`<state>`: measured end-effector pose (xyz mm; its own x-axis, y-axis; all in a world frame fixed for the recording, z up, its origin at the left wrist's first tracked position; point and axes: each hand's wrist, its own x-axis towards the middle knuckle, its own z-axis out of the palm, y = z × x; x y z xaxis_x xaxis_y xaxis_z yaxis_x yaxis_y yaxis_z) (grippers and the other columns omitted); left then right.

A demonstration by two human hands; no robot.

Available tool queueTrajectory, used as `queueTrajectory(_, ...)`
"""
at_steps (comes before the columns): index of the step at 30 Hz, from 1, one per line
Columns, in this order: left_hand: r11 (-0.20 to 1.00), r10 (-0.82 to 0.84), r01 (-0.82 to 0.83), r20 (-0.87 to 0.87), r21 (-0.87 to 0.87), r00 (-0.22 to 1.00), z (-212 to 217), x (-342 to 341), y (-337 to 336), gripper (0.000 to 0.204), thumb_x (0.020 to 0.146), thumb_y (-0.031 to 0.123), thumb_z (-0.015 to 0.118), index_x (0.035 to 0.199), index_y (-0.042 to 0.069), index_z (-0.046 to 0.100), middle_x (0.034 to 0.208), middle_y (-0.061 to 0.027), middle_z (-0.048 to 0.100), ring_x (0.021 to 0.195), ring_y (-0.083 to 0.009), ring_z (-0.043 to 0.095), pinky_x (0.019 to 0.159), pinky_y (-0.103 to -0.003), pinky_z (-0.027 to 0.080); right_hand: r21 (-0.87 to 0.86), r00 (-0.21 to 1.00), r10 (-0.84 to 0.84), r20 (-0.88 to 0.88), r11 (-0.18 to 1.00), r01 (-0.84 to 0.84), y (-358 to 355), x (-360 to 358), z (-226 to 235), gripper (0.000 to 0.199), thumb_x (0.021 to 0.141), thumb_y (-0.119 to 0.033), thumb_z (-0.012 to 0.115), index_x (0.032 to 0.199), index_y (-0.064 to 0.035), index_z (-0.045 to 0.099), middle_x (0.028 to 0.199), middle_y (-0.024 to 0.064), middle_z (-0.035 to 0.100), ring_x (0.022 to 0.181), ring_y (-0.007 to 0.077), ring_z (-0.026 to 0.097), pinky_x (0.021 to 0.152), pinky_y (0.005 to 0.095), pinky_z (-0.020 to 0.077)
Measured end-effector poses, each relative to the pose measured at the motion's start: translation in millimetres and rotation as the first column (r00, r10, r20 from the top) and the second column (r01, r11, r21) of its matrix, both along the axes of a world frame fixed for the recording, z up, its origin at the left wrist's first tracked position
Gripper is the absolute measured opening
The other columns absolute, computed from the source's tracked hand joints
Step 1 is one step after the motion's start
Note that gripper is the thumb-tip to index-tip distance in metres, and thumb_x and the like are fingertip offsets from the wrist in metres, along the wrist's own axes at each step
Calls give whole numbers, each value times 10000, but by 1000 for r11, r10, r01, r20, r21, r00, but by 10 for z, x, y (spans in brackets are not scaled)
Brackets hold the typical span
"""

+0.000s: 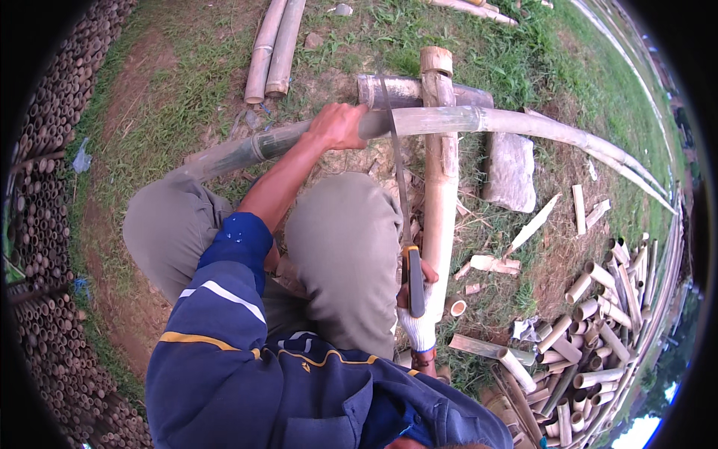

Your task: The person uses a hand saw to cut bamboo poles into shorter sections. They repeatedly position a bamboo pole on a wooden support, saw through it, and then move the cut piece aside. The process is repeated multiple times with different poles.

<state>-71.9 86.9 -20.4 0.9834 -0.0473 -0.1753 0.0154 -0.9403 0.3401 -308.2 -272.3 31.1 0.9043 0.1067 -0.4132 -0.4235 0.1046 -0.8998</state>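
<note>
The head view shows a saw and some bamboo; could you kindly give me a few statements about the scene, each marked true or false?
1. The right hand holds the saw by its handle. True.
2. The left hand is also on the saw's handle. False: the left hand is on the long bamboo pole.
3. The saw's blade crosses the long bamboo pole. True.
4. The grey stone lies to the left of the left hand. False: it lies to the right.
5. A heap of short bamboo pieces lies at the lower right of the view. True.
</note>
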Motion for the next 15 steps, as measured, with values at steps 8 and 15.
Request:
queueTrajectory(8, 1000, 22, -22, 49, 2, 999, -36, -40, -87, 777, 724, 415, 922, 1370, 52, 689, 1073, -264, 815, 1012, -451, 798, 965, -544, 642, -446, 854, 360, 375, 878, -174, 548, 1049, -72, 594, 977, 53, 630, 1544, -54, 489, 978, -3, 529, 812, 76, 536, 756, 250, 511)
queueTrajectory(15, 999, 21, -24, 92, 28, 996, 58, -47, -106, 703, 752, 387, 924, 1317, 35, 701, 1048, -242, 818, 1008, -423, 806, 970, -517, 648, -401, 853, 352, 386, 897, -189, 638, 1050, -152, 625, 973, 8, 665, 1566, -28, 468, 1109, 89, 634, 886, 174, 608, 850, 327, 538)
